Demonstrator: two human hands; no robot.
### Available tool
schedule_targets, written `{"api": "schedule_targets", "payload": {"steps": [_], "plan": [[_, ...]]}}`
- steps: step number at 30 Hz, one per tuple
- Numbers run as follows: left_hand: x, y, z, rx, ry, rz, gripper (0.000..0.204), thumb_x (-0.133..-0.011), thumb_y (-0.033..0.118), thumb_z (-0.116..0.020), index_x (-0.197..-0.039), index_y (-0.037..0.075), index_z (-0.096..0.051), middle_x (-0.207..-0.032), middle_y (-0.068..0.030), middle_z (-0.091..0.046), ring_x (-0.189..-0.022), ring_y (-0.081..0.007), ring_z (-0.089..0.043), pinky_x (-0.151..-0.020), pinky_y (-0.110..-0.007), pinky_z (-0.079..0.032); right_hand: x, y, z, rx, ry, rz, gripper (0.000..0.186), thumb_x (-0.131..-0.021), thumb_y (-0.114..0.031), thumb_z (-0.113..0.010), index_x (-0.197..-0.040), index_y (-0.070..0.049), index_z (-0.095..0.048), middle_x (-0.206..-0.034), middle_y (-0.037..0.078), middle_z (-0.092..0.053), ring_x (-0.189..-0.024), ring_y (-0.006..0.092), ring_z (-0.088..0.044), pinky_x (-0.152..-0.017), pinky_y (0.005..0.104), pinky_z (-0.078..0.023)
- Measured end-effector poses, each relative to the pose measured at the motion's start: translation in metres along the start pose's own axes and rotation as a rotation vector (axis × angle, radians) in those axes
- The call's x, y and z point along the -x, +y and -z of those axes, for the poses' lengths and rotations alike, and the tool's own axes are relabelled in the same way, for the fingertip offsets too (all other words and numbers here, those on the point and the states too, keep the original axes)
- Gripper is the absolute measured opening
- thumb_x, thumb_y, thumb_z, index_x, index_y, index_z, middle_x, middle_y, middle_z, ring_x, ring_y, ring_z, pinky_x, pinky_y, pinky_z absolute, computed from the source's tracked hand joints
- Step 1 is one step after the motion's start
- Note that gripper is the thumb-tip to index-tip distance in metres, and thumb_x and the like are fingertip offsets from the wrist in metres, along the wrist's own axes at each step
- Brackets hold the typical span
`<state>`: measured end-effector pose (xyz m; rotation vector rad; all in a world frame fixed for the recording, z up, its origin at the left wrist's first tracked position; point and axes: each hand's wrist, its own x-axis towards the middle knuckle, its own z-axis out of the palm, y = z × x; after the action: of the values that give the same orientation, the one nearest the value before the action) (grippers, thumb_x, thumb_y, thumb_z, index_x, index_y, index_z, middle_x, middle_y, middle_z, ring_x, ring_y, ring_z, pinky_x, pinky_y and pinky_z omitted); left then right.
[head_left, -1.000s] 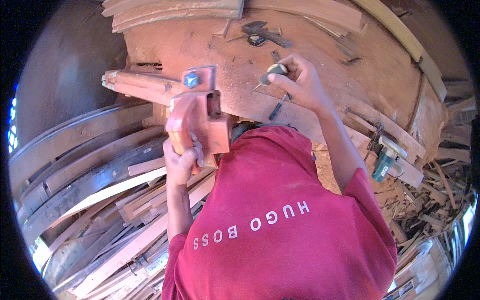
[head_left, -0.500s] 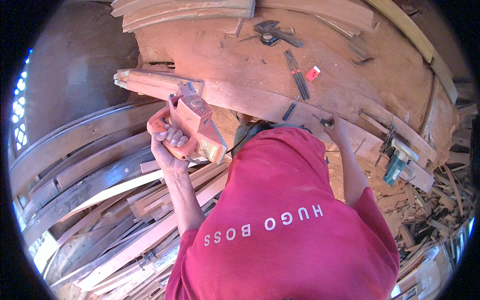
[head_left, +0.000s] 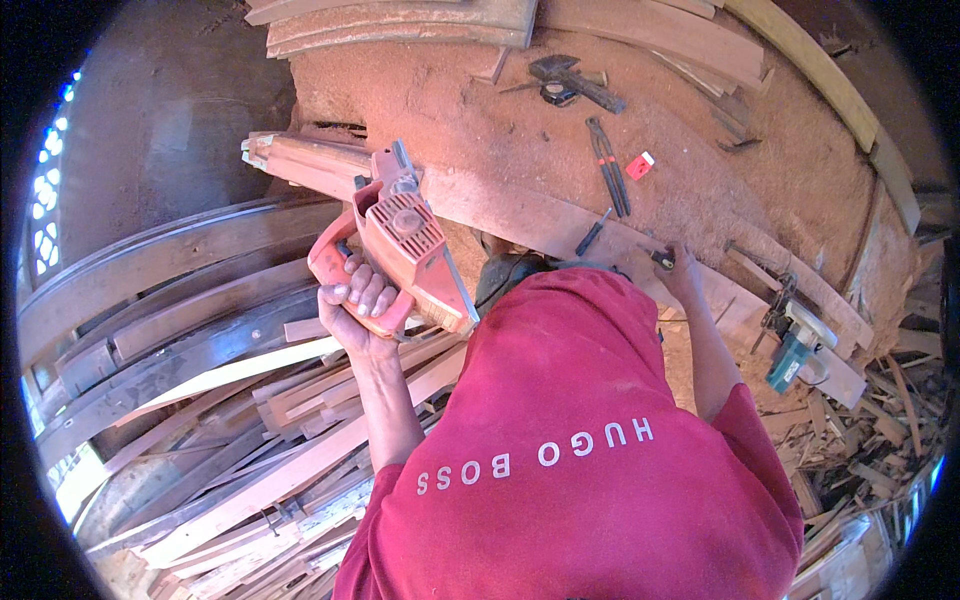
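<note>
My left hand [head_left: 355,300] grips the handle of a red electric planer [head_left: 405,240], held tilted left of my red-shirted body, with its vented housing showing. My right hand [head_left: 682,265], fingers closed, holds a small dark-handled tool [head_left: 663,259] at a long plank [head_left: 520,215] along the bench's near edge. Just left of it a slim dark tool [head_left: 593,231] lies on the plank. Beyond lie long pincers [head_left: 610,165] with red-banded handles and a small red-and-white item [head_left: 640,166] on the dusty bench [head_left: 450,110].
A green-and-silver power tool [head_left: 800,345] sits on the plank at right. A dark hammer-like tool [head_left: 590,90] lies at the back near stacked boards [head_left: 400,25]. Long boards [head_left: 200,300] are piled at left, and wood offcuts [head_left: 880,430] are heaped at lower right.
The planer in my left hand has turned over, showing its vented housing. My right hand, still holding the small tool, has moved down and right to the plank. The view has shifted slightly.
</note>
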<state>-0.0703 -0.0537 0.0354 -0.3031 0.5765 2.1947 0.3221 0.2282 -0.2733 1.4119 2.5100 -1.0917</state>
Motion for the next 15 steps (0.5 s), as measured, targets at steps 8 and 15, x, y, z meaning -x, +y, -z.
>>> {"api": "schedule_targets", "payload": {"steps": [8,15], "plan": [[-0.010,-0.018,-0.006,-0.727,0.142,-0.101,0.022,-0.076,0.005,-0.053,-0.098,0.003,-0.049,-0.066,-0.0034,-0.048,-0.047,-0.0145,-0.046,-0.046,-0.027,-0.042,-0.003,0.005,-0.004,0.185,-0.056,-0.027,0.054,-0.072,-0.024,-0.078,-0.118,-0.006,-0.054,-0.114,0.020,-0.058,-0.108,0.0402,-0.055,-0.092,0.0471,-0.047],[-0.077,-0.041,0.064,-0.849,0.331,-0.141,0.010,-0.093,0.015,-0.050,-0.093,0.005,-0.052,-0.076,-0.0054,-0.054,-0.066,-0.0173,-0.056,-0.058,-0.030,-0.048,0.017,-0.017,0.012,0.150,0.154,-0.052,0.058,-0.074,-0.030,-0.077,-0.122,-0.009,-0.053,-0.119,0.021,-0.054,-0.115,0.0413,-0.049,-0.097,0.0500,-0.043]]}}
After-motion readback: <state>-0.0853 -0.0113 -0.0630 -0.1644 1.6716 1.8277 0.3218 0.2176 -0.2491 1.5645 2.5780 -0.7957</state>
